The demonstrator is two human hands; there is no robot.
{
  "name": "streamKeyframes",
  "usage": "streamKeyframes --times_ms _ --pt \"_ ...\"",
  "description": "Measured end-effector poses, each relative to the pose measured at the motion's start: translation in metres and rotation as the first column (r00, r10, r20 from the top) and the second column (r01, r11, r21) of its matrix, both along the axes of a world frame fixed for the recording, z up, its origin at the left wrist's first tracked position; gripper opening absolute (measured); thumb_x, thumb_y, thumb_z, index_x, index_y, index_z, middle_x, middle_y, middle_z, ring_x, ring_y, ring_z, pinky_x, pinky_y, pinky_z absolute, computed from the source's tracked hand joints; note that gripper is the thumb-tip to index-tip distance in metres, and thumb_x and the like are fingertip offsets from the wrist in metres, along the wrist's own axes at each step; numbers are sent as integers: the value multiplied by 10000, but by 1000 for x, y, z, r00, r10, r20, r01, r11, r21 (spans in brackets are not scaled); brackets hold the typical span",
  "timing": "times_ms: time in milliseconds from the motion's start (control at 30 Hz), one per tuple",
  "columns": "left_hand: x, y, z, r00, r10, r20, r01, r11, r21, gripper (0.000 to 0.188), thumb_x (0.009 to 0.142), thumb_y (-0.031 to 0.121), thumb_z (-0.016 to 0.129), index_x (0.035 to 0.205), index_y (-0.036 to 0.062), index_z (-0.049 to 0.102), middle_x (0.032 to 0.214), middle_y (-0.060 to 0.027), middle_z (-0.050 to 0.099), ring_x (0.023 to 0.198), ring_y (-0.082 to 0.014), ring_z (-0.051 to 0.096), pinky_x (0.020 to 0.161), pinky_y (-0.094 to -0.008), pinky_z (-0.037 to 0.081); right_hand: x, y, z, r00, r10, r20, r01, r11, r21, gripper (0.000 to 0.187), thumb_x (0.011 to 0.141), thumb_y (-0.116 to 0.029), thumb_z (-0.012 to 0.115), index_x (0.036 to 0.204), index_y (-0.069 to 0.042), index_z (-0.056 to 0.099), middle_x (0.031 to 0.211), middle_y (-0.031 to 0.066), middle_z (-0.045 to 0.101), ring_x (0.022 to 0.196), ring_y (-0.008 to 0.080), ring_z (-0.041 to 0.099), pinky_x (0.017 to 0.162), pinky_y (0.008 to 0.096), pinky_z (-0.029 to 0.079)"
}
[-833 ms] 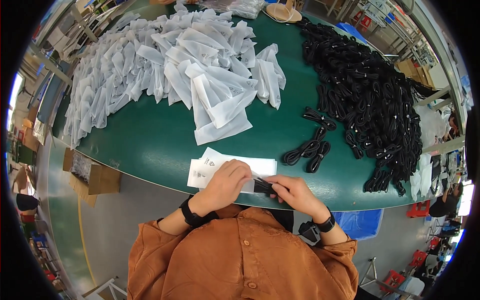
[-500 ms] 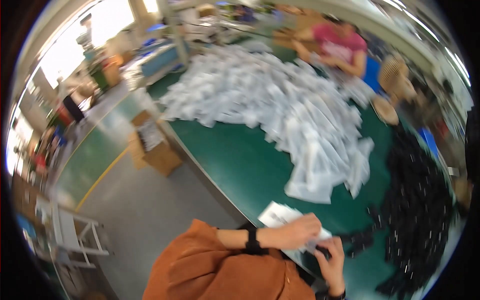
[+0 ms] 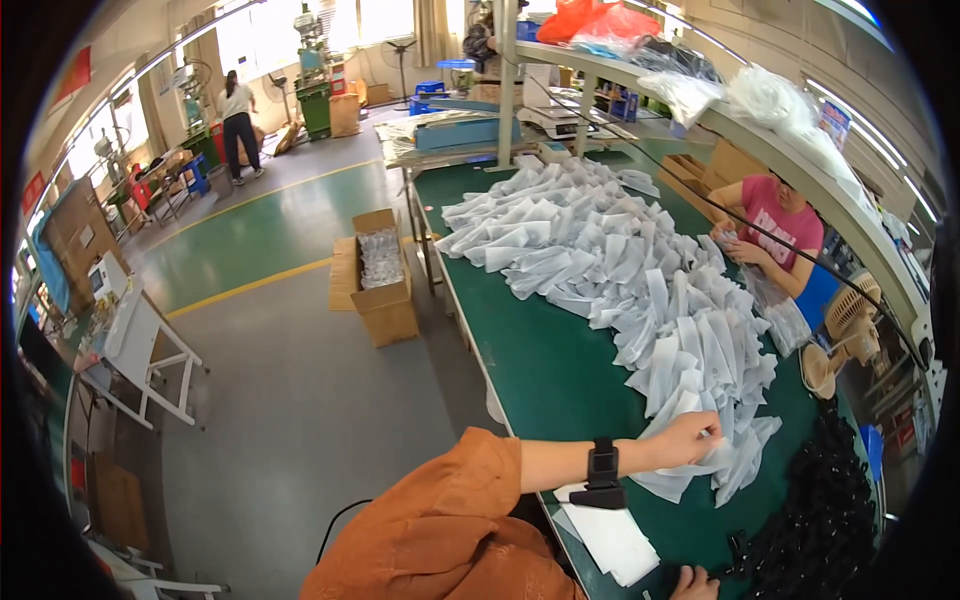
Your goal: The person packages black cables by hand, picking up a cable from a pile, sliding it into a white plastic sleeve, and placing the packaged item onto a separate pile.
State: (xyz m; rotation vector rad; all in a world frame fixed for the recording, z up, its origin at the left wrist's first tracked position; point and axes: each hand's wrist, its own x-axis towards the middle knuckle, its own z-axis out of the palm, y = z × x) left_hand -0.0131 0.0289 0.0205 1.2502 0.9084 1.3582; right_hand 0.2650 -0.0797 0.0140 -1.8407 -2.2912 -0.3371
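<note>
My left hand is over the near end of a big heap of white translucent bags. Its fingers are pinched on one white bag that lies against the others. Under my left wrist, by the table's near edge, rests a stack of flat white bags. Only the fingertips of my right hand show at the lower edge, close to the stack and to a pile of small black parts. What that hand holds, if anything, is out of sight.
The green table carries all this. Across it, a person in pink handles clear bags. A fan stands beside the black parts. An open carton sits on the floor left of the table. A loaded shelf spans overhead.
My left hand has left the white stack and moved forward to the heap. My right hand has dropped toward the lower edge. The view has swung, showing more of the room.
</note>
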Motion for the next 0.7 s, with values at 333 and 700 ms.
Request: streamKeyframes --times_ms 333,700 --pt "-76 28 16 956 252 147 -267 960 88 228 973 99 614 1183 66 530 954 -67 664 824 -202 686 719 -322 550 -16 -17 -35 958 42 -283 -60 997 -56 468 755 -71 753 1185 -37 571 1044 215 521 959 421 549 795 481 488" --pt "-8 -126 -47 678 -91 -730 394 883 256 200 835 69 752 993 7 646 968 -101 609 866 -271 638 742 -345 526 -4 -32 -38 831 32 -555 9 997 71 482 808 65 565 1286 3 554 1042 204 576 941 353 593 814 403 502"
